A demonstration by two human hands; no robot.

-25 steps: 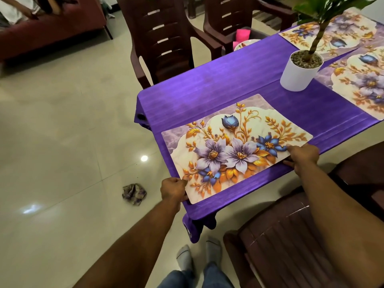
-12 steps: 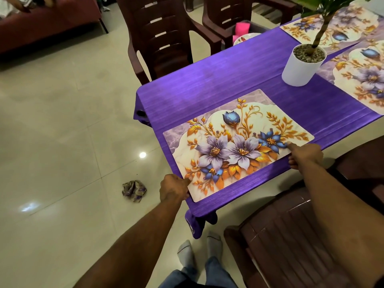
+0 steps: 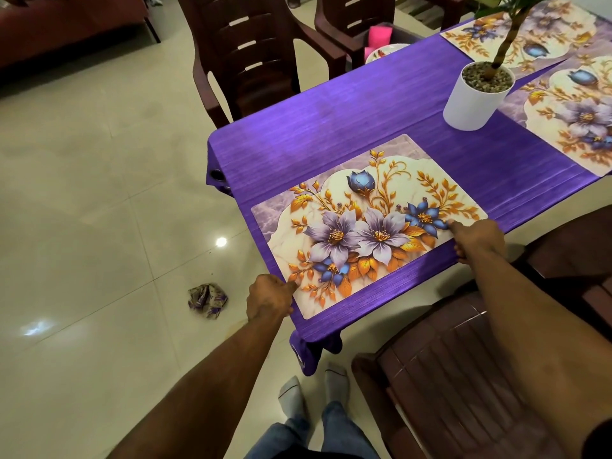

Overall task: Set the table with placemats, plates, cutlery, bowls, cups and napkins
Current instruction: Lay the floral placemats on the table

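Your feet in grey socks (image 3: 314, 389) stand on the tiled floor (image 3: 99, 226) at 6 o'clock, with a dark brown chair (image 3: 463, 376) just beside them at 5 o'clock. Your left hand (image 3: 270, 298) has its grip closed on the near left corner of the flowered placemat (image 3: 367, 223), fingers curled over the edge. Your right hand (image 3: 477, 238) pinches the mat's near right corner, thumb below and fingers on top. The placemat lies flat on the purple tabletop (image 3: 331, 127), close to its near edge and at a slant to you.

At 8 o'clock a crumpled cloth (image 3: 208, 299) lies on the floor, well apart from the table.

Farther off, at 2 o'clock, a white pot (image 3: 473, 101) stands upright on the tabletop; it is filled with small pebbles, and a plant stem (image 3: 505, 44) rises from them. Two more placemats (image 3: 576, 120) lie beyond and beside the pot, at 2 and 1 o'clock.

At 12 o'clock two more brown chairs (image 3: 251, 54) face the table. The seat of the farther one holds something pink (image 3: 379, 36) and a plate (image 3: 384, 53) with a pattern, partly hidden by the table's edge.
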